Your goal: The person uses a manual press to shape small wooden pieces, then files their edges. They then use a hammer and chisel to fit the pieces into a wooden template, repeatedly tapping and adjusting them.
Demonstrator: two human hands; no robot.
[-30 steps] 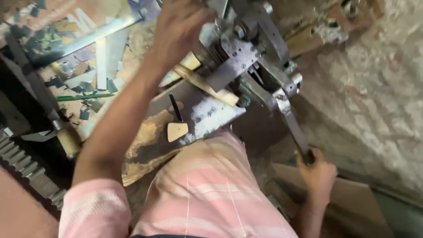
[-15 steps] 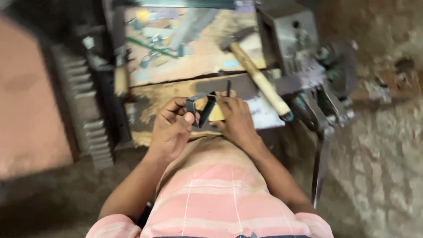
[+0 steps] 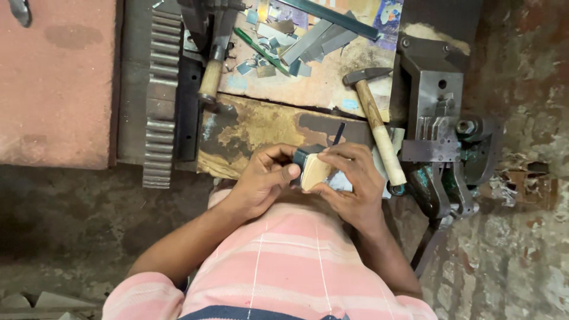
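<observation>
fingers: both sets closed on one small workpiece; left hand pinches its dark metal end, thumb on top; right hand curls round the pale wooden end
change: a second ago the left arm was stretched up to the bench top and the right hand was down on the press lever; half a second ago both were already in at the bench edge; now they sit tight together, camera looking straight down
workpiece: small pale wood block with a dark blade-like piece on it, held between the two hands just over the near bench edge, close to the pink striped shirt
reading: looks like hand fitting or checking of the piece, away from the press; exact joint is hidden by the fingers
left side: toothed metal rack, wooden-handled tool
middle: worn bench, metal offcuts
right side: hammer lying untouched just beside the right hand, lever press
</observation>
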